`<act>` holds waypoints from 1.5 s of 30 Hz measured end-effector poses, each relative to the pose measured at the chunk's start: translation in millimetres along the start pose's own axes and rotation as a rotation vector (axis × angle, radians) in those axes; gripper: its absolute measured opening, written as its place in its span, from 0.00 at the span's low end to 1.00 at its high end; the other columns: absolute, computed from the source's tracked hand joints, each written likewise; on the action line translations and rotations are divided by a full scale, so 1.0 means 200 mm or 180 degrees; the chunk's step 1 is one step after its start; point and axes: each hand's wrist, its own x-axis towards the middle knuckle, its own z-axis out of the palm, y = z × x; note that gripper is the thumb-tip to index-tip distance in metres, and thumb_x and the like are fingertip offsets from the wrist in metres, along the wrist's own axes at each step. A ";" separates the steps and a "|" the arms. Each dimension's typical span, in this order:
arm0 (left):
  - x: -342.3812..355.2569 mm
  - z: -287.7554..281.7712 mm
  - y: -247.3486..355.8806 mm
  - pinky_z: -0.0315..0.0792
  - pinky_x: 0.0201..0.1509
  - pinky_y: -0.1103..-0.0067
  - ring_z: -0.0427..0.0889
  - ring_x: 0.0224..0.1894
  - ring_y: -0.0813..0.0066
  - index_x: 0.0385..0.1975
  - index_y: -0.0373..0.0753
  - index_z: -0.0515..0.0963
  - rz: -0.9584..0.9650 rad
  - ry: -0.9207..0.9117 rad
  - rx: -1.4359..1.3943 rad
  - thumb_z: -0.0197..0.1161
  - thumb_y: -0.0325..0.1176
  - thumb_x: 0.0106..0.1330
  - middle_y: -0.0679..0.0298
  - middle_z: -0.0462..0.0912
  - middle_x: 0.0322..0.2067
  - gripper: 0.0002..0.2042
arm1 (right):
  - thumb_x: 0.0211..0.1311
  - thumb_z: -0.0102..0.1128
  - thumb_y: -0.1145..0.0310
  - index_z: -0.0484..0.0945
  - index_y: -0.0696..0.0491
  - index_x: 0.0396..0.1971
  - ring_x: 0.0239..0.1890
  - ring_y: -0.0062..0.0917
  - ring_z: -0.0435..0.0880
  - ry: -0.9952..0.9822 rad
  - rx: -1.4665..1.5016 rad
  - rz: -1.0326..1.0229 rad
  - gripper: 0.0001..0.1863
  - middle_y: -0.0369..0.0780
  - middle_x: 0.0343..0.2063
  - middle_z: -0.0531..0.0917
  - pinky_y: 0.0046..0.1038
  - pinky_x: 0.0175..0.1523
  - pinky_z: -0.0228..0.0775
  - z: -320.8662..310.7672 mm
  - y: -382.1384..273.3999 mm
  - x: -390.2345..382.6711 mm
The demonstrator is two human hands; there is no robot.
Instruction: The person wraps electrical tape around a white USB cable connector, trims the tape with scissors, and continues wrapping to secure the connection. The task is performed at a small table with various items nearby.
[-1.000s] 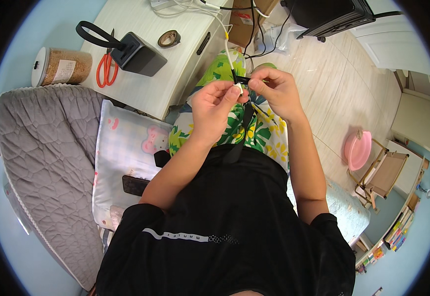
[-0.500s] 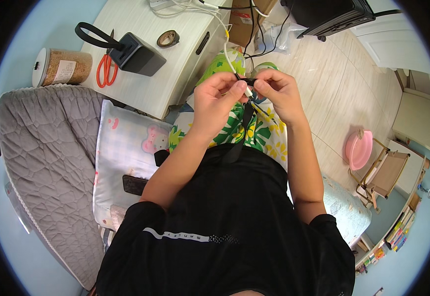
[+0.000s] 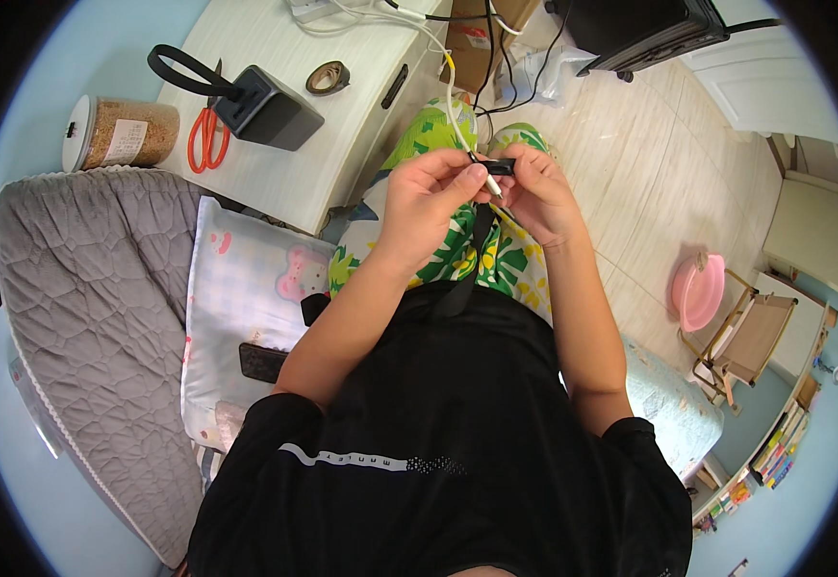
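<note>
My left hand (image 3: 429,204) pinches a white charging cable (image 3: 457,120) between thumb and fingers, close to its plug. The plug's tip pokes out below the fingertips. Wrapped at or lying against the cable there is a short black strip (image 3: 501,166), which bridges the gap between my hands. My right hand (image 3: 550,204) has its thumb and fingers closed on the strip's other end. Whether the strip goes fully around the cable is hidden by my fingers. Both hands are held above my lap, over green, white and yellow patterned trousers (image 3: 457,252).
On the white cabinet (image 3: 347,130) at the left stand a black box with a strap (image 3: 270,106), red-handled scissors (image 3: 208,137), a tape roll (image 3: 328,78) and a jar of grains (image 3: 135,132). A phone (image 3: 262,362) lies on the pillow (image 3: 236,279). A pink basin (image 3: 698,293) stands right.
Both hands have shifted slightly, my right hand a little down and left. More of the black strip shows between my fingers, and the cable's plug has moved a bit down and right.
</note>
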 end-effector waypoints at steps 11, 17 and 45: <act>0.01 -0.09 -0.02 0.72 0.37 0.85 0.78 0.30 0.82 0.35 0.29 0.80 -0.0004 0.0179 0.0363 0.63 0.27 0.64 0.63 0.83 0.30 0.06 | 0.69 0.47 0.52 0.63 0.51 0.20 0.24 0.20 0.61 0.1190 -0.0320 -0.0870 0.21 0.32 0.20 0.64 0.22 0.31 0.56 0.19 -0.13 0.05; 0.01 -0.22 -0.11 0.73 0.41 0.84 0.78 0.34 0.82 0.37 0.30 0.80 0.0655 0.0066 0.0405 0.62 0.28 0.64 0.64 0.83 0.32 0.08 | 0.54 0.63 0.75 0.78 0.57 0.26 0.22 0.23 0.77 -0.0469 -0.3323 -0.1433 0.03 0.37 0.19 0.77 0.23 0.29 0.67 0.95 0.13 0.22; -0.12 -0.43 0.03 0.80 0.39 0.78 0.83 0.33 0.73 0.42 0.28 0.75 -0.0082 0.0204 -0.0549 0.61 0.27 0.66 0.58 0.82 0.32 0.10 | 0.44 0.66 0.78 0.67 0.53 0.31 0.20 0.13 0.70 -0.0687 -0.2712 0.0158 0.17 0.30 0.19 0.71 0.19 0.24 0.63 1.33 0.65 0.45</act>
